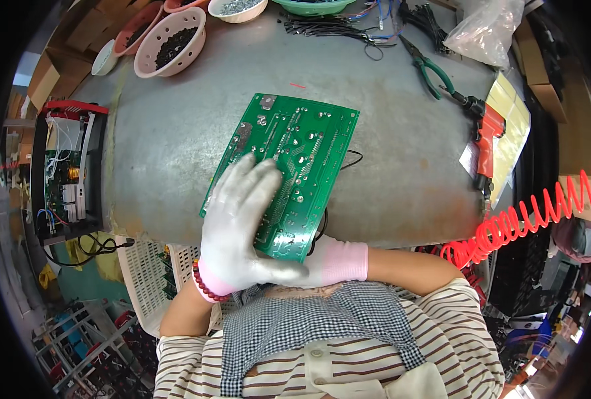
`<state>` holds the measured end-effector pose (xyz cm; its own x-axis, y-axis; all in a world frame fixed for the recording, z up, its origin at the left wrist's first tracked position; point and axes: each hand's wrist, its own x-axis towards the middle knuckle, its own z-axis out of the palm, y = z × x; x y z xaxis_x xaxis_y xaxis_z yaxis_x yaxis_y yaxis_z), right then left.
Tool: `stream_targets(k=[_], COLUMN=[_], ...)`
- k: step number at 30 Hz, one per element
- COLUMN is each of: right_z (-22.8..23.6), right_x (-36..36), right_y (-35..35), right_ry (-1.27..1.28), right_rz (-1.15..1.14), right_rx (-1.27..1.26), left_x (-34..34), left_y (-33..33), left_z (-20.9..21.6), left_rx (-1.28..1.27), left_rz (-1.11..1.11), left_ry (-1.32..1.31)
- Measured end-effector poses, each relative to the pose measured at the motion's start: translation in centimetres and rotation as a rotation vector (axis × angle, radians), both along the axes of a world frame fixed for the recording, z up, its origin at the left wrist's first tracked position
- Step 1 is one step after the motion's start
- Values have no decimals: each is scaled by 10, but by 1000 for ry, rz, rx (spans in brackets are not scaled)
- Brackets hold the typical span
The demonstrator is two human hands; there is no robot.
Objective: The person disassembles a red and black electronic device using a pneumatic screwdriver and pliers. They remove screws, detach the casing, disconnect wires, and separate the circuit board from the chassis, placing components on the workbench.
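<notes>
A green circuit board (309,153), its soldered underside facing up, is above the near part of the grey table. My left hand (239,213), in a white glove with a pink cuff, lies over the board's left near part. Its fingers are stretched out flat on the board, and the thumb points right past the near edge. My right hand (329,263), gloved alike, is at the board's near edge and partly beneath it. The board and my left hand hide its fingers. A black wire (353,159) pokes out past the board's right edge.
Bowls of small parts, including a pink one (170,42), line the table's (402,199) far edge. Pliers (428,70) and a red power screwdriver (489,139) with a coiled red hose (528,219) lie right. An opened device (69,173) stands left; a white basket (150,279) sits below.
</notes>
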<state>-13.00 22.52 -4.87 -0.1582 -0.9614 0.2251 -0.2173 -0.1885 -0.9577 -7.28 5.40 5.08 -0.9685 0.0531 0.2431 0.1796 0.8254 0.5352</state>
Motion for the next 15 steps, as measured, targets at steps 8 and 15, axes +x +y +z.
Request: stream_targets(k=[8, 15], right_z=[34, 59], right_x=[-24, -170], right_y=[-18, -34], right_ry=[547, 557], right_rz=[135, -543], right_rx=[35, 111], left_x=[28, 44], left_y=[-36, -112], left_z=[-46, -89], left_rx=[148, 1140], left_rz=[237, 480], left_ry=[158, 135])
